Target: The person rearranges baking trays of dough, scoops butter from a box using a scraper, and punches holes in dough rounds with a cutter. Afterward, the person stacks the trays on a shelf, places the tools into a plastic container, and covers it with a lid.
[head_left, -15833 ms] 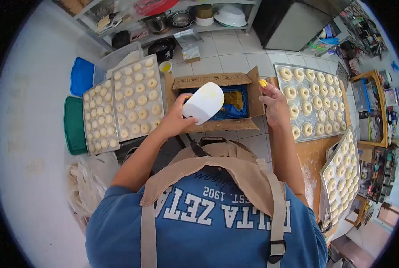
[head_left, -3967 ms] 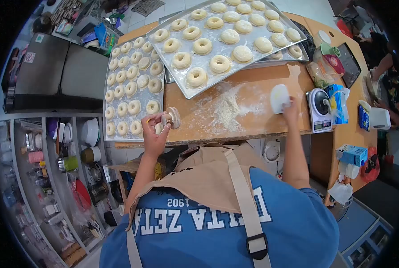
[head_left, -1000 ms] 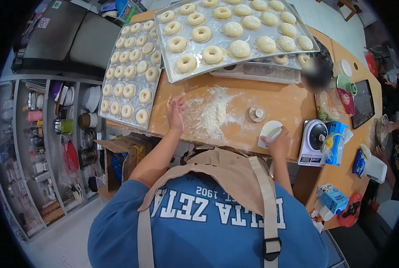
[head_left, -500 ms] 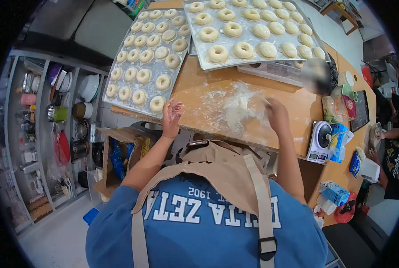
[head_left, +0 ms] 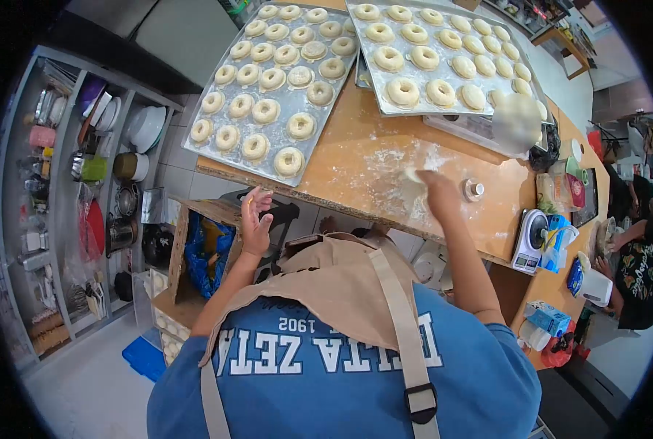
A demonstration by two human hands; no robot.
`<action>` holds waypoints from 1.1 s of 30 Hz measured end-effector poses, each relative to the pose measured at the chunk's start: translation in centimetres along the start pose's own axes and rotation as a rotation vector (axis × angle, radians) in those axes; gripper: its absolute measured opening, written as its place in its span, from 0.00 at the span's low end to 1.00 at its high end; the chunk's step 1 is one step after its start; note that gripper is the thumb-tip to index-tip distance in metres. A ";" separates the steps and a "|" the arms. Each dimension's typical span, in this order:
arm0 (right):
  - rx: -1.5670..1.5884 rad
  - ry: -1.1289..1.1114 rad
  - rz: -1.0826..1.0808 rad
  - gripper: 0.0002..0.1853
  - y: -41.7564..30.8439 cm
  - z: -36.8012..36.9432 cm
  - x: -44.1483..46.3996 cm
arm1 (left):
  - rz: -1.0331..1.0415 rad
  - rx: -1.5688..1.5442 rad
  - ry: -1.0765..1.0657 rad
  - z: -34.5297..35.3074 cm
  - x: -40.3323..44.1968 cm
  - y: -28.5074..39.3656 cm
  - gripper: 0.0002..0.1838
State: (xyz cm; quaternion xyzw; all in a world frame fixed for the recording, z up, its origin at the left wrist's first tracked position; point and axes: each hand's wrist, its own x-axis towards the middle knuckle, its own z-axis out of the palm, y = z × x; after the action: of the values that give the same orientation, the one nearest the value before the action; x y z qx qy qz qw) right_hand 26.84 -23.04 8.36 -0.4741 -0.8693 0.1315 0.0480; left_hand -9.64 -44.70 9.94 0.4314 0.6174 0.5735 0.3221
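Note:
My right hand (head_left: 442,196) is low over the floured tabletop, its fingers closed on a small pale flat piece (head_left: 413,174); too little of it shows to tell its kind. Thin smears of flour (head_left: 385,172) lie around it on the wood. To the right of that hand stands a small round metal cutter (head_left: 473,190). My left hand (head_left: 255,221) hangs in front of the table edge with its fingers apart, holding nothing. Above it, ring-shaped doughnuts (head_left: 289,162) of raw dough lie in rows on a metal tray (head_left: 195,140).
A second tray (head_left: 385,108) of dough pieces overlaps the back of the table, above a clear plastic box (head_left: 458,137). A kitchen scale (head_left: 529,241) is at the right. Below left is a cardboard box (head_left: 184,252). Another person's hand (head_left: 603,267) works at the far right.
The heaped flour is now thinner and more spread out. My right hand has moved slightly left and down, and the metal cutter shows beside it. My left hand has dropped away from the tray.

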 end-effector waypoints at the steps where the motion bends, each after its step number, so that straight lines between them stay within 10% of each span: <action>1: 0.026 0.066 0.040 0.20 1.3 -0.5 0.9 | 0.006 -0.037 0.002 -0.2 0.1 -0.1 0.41; 8: -0.100 0.118 0.284 0.20 4.4 0.9 4.7 | 0.038 -0.021 -0.099 0.5 1.5 0.9 0.40; 27: 0.077 -0.061 0.048 0.17 -0.3 -0.3 0.4 | 0.039 0.044 -0.190 2.8 2.4 0.7 0.42; 33: 0.331 0.103 0.565 0.27 6.9 -3.5 2.5 | 0.119 0.151 -0.426 8.2 6.2 0.6 0.42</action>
State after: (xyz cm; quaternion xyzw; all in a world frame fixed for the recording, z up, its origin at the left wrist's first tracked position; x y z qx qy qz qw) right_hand 31.82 -16.69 9.74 -0.6881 -0.6667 0.2551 0.1300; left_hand -4.83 -35.60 9.99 0.6015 0.5500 0.4395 0.3775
